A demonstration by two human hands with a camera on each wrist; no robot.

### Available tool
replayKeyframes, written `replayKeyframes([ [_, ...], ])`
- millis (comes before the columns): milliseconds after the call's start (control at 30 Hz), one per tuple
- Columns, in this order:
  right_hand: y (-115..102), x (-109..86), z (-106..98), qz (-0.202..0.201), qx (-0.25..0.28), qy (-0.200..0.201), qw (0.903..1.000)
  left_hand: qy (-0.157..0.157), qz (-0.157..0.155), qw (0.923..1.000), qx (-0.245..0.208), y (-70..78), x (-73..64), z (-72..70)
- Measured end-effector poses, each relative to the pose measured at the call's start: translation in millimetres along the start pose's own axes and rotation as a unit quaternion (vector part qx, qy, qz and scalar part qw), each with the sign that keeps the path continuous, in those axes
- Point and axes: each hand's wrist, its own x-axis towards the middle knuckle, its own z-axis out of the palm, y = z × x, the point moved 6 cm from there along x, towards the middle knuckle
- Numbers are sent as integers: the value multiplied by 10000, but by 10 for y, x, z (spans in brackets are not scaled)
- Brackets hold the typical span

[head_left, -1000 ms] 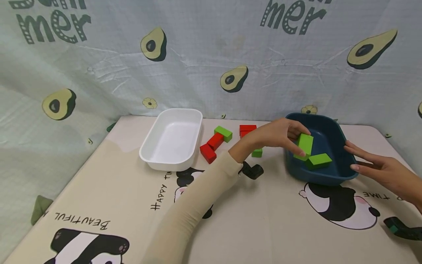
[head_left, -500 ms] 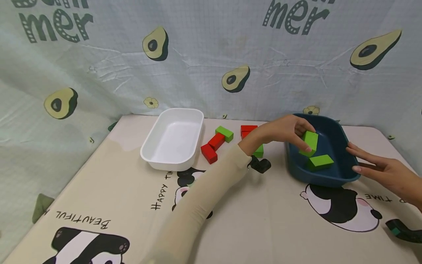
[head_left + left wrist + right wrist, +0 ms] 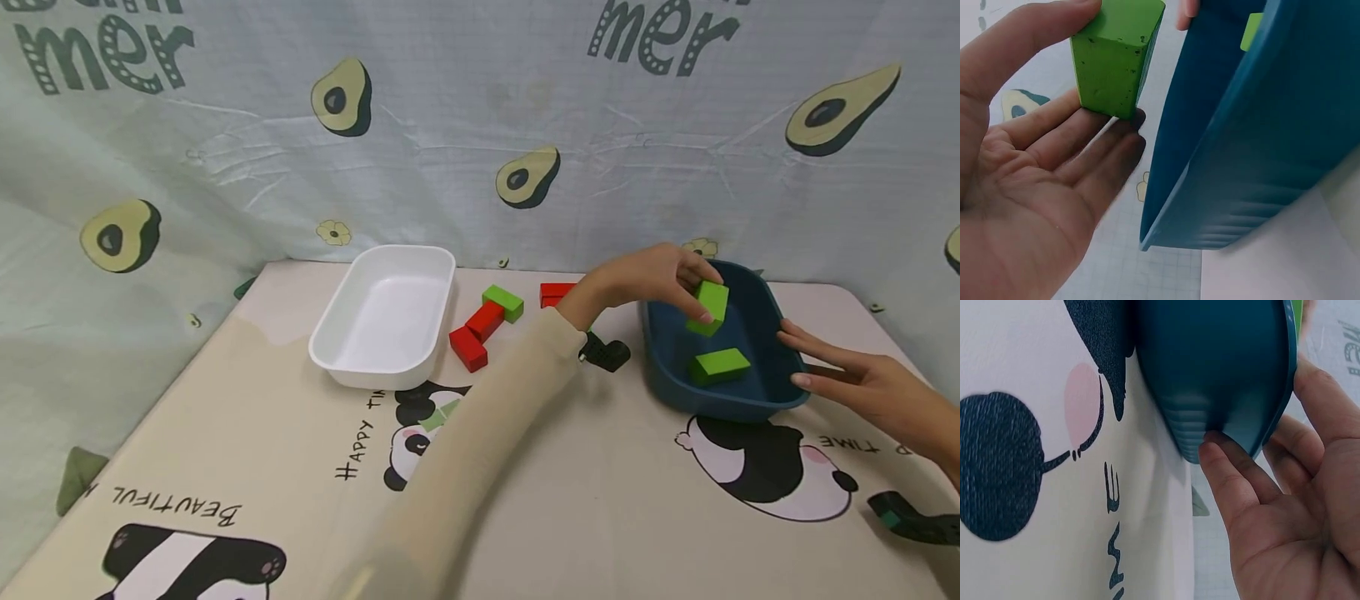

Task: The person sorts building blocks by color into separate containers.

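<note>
In the head view my left hand [image 3: 651, 277] pinches a green block [image 3: 711, 308] between thumb and fingers, over the left side of the blue bin [image 3: 701, 405]. The left wrist view shows the held green block [image 3: 1110, 72] apart from the blue bin's wall [image 3: 1241, 162]. A second green block [image 3: 720, 365] lies on the bin's floor. My right hand [image 3: 870, 387] touches the bin's right side from outside. Seen from the right wrist, its extended fingers [image 3: 1235, 481] rest against the bin's outer wall [image 3: 1210, 369].
A white bin [image 3: 318, 350] stands left on the table. Between the bins lie two red blocks [image 3: 468, 348] and a green block [image 3: 502, 302] in a crooked row. More red blocks [image 3: 557, 292] are partly hidden behind my left arm. A printed curtain [image 3: 442, 100] hangs behind.
My left hand has risen and moved slightly right with the green block, lifting it away from the block on the bin's floor. The right hand stays at the bin's side.
</note>
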Motion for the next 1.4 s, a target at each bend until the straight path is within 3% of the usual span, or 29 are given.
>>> replayKeyframes([
  [333,-3,-4,-1,-108,85,119,9998,28,-145,9997,209,35,99,-33],
  [667,38,-7,-7,-139,193,70,9997,271,-424,9987,-24,-56,256,-40],
  [967,11,30,-42,-165,-1,75,9998,-16,-623,9980,-74,-122,324,-7],
  [1233,-2,18,-38,-169,13,105,9998,-151,-471,9979,426,-129,351,-14],
  [1400,-10,24,-41,-81,11,17,10000,-182,-652,9970,384,-172,366,-21],
])
